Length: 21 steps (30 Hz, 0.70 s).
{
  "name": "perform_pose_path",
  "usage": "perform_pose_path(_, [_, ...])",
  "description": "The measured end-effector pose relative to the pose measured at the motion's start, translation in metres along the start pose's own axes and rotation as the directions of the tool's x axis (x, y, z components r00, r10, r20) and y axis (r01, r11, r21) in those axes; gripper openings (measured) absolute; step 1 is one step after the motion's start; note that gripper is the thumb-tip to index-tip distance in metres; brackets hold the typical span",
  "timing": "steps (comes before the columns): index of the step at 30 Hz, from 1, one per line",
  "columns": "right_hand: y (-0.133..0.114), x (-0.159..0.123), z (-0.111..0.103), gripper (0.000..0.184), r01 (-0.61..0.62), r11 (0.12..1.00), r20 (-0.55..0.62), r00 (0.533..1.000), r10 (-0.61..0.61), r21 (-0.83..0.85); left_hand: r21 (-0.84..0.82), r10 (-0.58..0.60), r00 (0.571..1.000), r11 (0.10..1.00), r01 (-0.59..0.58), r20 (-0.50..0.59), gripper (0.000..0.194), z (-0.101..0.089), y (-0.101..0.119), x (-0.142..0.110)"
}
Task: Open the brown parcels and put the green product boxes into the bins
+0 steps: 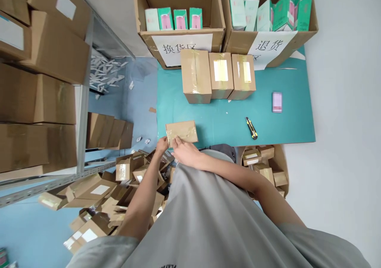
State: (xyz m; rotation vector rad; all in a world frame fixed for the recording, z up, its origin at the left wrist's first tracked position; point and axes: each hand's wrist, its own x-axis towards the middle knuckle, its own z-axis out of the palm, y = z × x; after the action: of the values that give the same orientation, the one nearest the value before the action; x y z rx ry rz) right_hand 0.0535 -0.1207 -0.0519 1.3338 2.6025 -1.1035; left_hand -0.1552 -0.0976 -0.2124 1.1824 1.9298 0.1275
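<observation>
Lying at the worktop's (pixel 208 119) near edge, toward its left corner: one small carton (pixel 187 129), brown, taped, its underside hidden and its near side partly covered by fingers. Left hand (pixel 162 145): curling at the carton's near left corner; whether it is pinching cardboard or tape, one cannot tell. Right hand (pixel 187 153): resting its fingers, partly spread, on the carton's near side; its thumb is not showing clearly, so a grip cannot be confirmed.

Also on the worktop: one yellow-and-black box cutter (pixel 251 128), lying right of centre; one small pinkish rectangle (pixel 277 102), appearing pixelated, its print unreadable; three taped cartons (pixel 220 89), standing in a row, glare washing out parts of tape and labels.

Behind the row: two large open cartons, left (pixel 145 43) and right (pixel 238 41), both running off the top edge. Each is holding green-and-white boxes, their lower parts hidden by the front walls. The taped cartons are partly covering both paper signs.

Left side: stacked cartons (pixel 59 47), extending past the picture's edge; white pieces (pixel 107 73) behind the shelf upright (pixel 84 101), too small to identify. Below: a jumble of cartons (pixel 92 190), overlapping past counting, the left arm hiding some. Under the worktop's right part: a carton-filled container (pixel 282 160), its far side disappearing from view.
</observation>
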Motion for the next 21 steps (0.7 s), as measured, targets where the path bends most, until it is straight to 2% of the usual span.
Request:
perform_pose_path(3, [0.020,-0.019,0.001,0.063,-0.082,0.996,-0.064,0.994,0.085,0.043,-0.074,-0.012,0.999,0.997,0.010,-0.034,0.032,0.007,-0.001,-0.001])
perform_pose_path(6, [0.049,-0.040,0.005,0.069,-0.220,0.971,-0.122,0.966,0.230,0.091,-0.151,0.002,0.999,0.988,-0.009,-0.048,0.034,0.015,0.002,-0.004])
perform_pose_path(8, [0.076,-0.050,0.006,0.068,-0.326,0.937,-0.179,0.922,0.345,0.128,-0.195,0.026,0.998,0.980,-0.037,-0.058,0.038,0.023,0.011,-0.008])
perform_pose_path(11, [0.128,-0.057,0.005,0.056,-0.467,0.862,-0.258,0.824,0.505,0.197,-0.280,0.091,0.994,0.954,-0.105,-0.064,0.046,0.038,0.036,-0.011])
perform_pose_path(14, [0.179,-0.059,0.003,0.042,-0.567,0.766,-0.232,0.735,0.637,0.303,-0.379,0.149,0.989,0.914,-0.145,-0.017,0.051,0.051,0.065,-0.013])
perform_pose_path(17, [0.210,-0.063,0.005,0.033,-0.556,0.718,-0.202,0.714,0.671,0.419,-0.397,0.186,0.983,0.901,-0.174,-0.008,0.052,0.057,0.083,-0.018])
perform_pose_path(21, [0.222,-0.076,0.017,0.026,-0.465,0.779,-0.335,0.718,0.610,0.421,-0.390,0.261,0.954,0.871,-0.298,-0.145,0.050,0.064,0.083,-0.031])
